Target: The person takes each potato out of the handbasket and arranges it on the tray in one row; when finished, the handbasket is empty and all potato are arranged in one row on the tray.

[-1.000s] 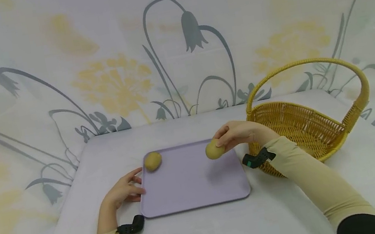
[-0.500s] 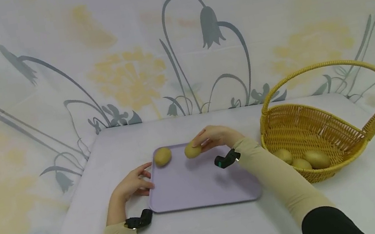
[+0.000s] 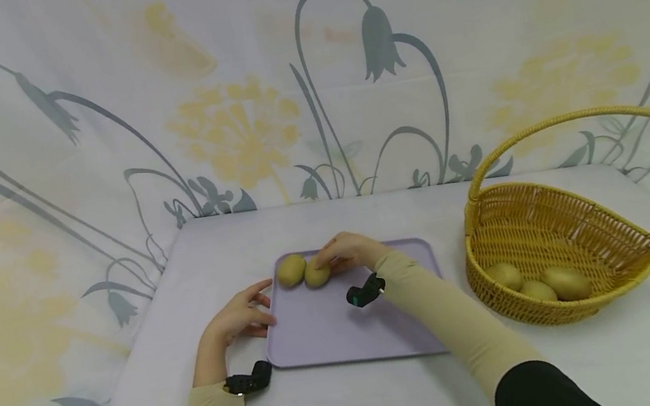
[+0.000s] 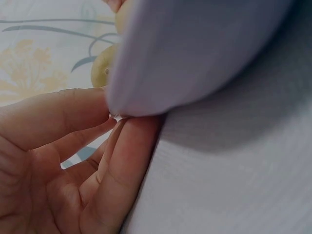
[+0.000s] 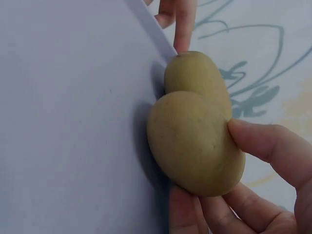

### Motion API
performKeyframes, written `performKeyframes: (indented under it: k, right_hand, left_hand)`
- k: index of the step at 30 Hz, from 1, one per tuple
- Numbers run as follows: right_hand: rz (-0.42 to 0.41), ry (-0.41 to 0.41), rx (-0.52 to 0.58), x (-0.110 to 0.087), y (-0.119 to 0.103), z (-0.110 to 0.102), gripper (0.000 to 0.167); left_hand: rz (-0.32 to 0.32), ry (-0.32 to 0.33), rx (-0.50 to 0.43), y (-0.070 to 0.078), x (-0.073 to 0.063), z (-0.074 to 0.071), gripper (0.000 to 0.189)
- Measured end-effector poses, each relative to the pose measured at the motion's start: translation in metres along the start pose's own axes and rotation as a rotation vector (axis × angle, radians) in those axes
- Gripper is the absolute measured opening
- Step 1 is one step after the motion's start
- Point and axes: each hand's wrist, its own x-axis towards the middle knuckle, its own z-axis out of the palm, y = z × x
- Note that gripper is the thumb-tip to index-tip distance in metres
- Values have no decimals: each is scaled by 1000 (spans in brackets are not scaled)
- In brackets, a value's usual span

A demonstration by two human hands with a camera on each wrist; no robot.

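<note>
My right hand [image 3: 350, 253] pinches a smooth yellow-brown kiwi [image 5: 192, 146] between thumb and fingers. That kiwi sits at the far left of a lilac tray [image 3: 347, 326], close beside a second kiwi [image 3: 291, 270] in the corner. In the right wrist view the held kiwi partly covers the other one [image 5: 200, 73]. Fairly extended, the fingers of my left hand [image 3: 241, 317] touch the tray's left edge. The left wrist view has these fingertips against the tray's outer side [image 4: 170, 58]; part of the contact is hidden.
A yellow wicker basket [image 3: 532, 195] with a tall handle stands right of the tray. Several kiwis [image 3: 566, 282] lie inside it. White cloth [image 3: 347, 402] covers the table, and a floral curtain [image 3: 261, 134] hangs behind.
My right hand has carried the kiwi leftward across the tray, up to the one in the corner. The left hand stays at the tray's edge. The head view has shifted rightward.
</note>
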Motion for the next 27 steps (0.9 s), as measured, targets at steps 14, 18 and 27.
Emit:
performKeyframes:
  k: [14, 18, 27]
  right_hand:
    - [-12, 189, -42, 26, 12, -6, 39]
    - [-36, 182, -75, -16, -11, -1, 39]
    - [-95, 139, -131, -50, -28, -19, 41]
  left_hand:
    - [5, -5, 19, 4, 8, 7, 83]
    - [5, -8, 24, 4, 7, 6, 83]
    - [7, -21, 32, 0, 0, -2, 83]
